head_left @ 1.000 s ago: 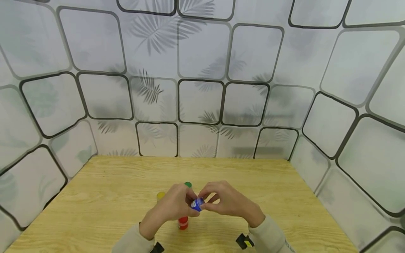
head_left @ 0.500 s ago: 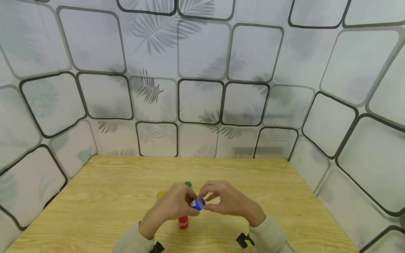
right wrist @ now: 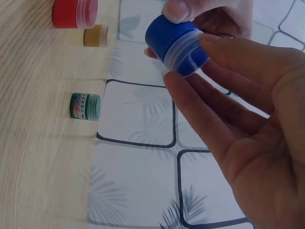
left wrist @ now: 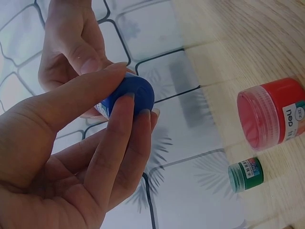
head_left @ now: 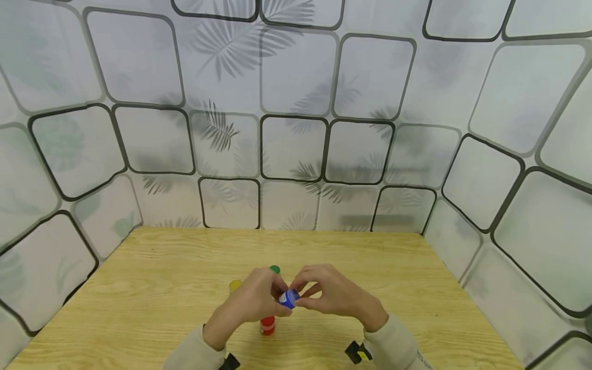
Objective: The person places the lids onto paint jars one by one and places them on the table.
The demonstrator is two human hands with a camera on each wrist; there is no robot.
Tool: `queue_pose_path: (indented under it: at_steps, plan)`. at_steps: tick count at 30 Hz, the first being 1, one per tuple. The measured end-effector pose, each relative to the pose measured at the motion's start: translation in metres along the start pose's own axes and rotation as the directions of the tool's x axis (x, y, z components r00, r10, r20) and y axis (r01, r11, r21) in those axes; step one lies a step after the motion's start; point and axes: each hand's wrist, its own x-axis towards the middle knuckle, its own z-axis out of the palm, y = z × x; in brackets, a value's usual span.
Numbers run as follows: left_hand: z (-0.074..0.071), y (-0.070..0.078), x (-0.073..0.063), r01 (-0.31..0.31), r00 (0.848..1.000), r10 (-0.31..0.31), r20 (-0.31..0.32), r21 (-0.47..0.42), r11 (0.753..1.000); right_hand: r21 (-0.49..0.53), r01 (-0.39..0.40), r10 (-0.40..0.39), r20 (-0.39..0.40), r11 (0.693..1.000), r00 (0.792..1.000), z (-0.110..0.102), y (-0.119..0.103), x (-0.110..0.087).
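My left hand (head_left: 259, 295) grips a small blue paint jar (head_left: 288, 299) above the table, its fingers and thumb around the jar's body. The right hand (head_left: 330, 290) pinches the jar's clear screw lid (right wrist: 185, 51) between thumb and fingertips. The jar lies tilted on its side, lid toward the right hand; the lid is on it. In the right wrist view, the blue bottom half shows beside the left thumb (right wrist: 177, 10). Below the left hand stands a red paint jar (head_left: 267, 326), partly hidden in the head view.
A yellow paint jar (head_left: 235, 285) and a green paint jar (head_left: 275, 270) stand behind the left hand, partly covered by it. The wooden table (head_left: 370, 267) meets a patterned curtain (head_left: 296, 149) at the back and both sides.
My right fingertips have shifted slightly on the lid, easing to the right and then back toward the jar. The left hand and the other jars stay in place.
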Motion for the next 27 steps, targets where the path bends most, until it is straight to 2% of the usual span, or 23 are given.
queue_pose_path:
  at_steps: [27]
  plan:
    - [0.0005,0.0014,-0.0011,-0.014,1.0,0.014,0.001,0.003,1.0,-0.053,-0.077,0.076,-0.018,0.996,0.997,0.0015,-0.0018,0.0008]
